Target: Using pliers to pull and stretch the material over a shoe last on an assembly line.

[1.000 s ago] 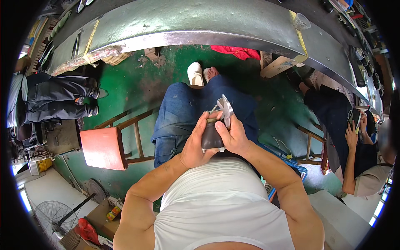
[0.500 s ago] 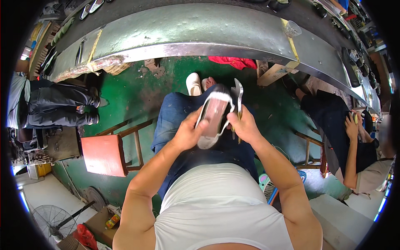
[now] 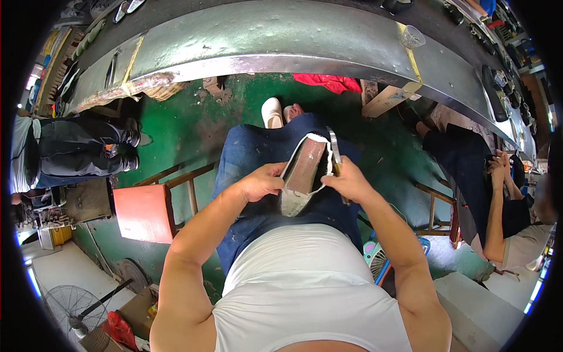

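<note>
Over my lap, an unfinished shoe (image 3: 307,167) lies bottom up, its brown-pink insole framed by a loose white edge of the upper. My left hand (image 3: 264,182) is closed on the shoe's left side, with thumb and fingers pinching the edge. My right hand (image 3: 350,180) is closed round metal lasting pincers (image 3: 334,144), whose head points away from me along the shoe's right side. The right thumb and fingertips also touch the white edge there. Most of the pincers' handle is hidden by the palm.
A long metal-covered bench (image 3: 264,41) crosses ahead, with several shoes at its far side and ends. A red-topped stool (image 3: 143,212) stands left. A co-worker (image 3: 492,199) sits right; another person's legs (image 3: 82,149) extend from the left. A standing fan (image 3: 76,317) is lower left.
The shoe, blurred before, now shows sharply and has turned slightly clockwise. My left thumb has moved off the insole to the shoe's left edge. The co-worker's hands on the right have come together.
</note>
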`<act>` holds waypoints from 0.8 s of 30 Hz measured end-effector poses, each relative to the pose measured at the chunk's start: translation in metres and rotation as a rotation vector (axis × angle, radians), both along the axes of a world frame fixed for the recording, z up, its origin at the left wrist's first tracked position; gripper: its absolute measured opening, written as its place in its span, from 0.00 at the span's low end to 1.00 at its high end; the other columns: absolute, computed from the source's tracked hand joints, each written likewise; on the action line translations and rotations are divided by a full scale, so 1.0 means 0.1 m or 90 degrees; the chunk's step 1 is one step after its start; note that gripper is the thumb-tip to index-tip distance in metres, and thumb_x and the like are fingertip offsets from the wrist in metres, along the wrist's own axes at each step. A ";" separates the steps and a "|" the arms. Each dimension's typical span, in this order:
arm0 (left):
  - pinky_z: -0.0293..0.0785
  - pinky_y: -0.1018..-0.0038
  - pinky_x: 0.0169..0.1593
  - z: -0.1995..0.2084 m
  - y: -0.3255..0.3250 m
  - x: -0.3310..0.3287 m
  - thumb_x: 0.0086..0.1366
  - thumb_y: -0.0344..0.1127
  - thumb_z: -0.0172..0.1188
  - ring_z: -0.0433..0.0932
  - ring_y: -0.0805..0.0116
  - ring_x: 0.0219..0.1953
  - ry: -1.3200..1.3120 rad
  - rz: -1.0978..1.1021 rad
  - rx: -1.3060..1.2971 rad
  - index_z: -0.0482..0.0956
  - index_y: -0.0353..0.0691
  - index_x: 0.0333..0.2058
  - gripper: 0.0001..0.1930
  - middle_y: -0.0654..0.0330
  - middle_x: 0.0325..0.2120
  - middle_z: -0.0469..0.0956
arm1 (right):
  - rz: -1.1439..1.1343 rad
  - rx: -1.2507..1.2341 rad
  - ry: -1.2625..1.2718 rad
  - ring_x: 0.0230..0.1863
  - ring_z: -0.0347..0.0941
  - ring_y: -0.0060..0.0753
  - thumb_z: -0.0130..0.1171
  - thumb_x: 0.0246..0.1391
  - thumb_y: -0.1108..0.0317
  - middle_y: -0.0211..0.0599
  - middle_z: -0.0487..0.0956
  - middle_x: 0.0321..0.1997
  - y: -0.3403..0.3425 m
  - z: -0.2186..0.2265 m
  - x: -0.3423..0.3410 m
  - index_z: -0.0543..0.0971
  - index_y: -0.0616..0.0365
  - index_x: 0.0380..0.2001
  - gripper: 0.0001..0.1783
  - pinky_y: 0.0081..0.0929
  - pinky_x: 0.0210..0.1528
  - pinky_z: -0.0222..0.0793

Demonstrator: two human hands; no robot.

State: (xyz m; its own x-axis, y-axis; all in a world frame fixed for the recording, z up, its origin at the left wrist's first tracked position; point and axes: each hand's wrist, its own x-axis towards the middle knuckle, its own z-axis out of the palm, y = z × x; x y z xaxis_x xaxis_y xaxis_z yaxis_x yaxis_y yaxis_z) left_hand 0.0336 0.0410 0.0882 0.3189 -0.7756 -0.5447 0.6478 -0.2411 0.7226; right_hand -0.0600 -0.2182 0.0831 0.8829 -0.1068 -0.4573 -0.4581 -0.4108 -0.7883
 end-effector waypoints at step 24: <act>0.46 0.72 0.72 -0.37 0.04 -0.50 0.54 0.20 0.55 0.52 0.64 0.72 -0.143 0.041 -0.087 0.27 0.35 0.73 0.54 0.49 0.71 0.52 | 0.646 -0.547 -0.039 0.46 0.75 0.51 0.57 0.50 0.74 0.55 0.77 0.45 0.26 1.21 0.18 0.69 0.79 0.55 0.29 0.39 0.48 0.75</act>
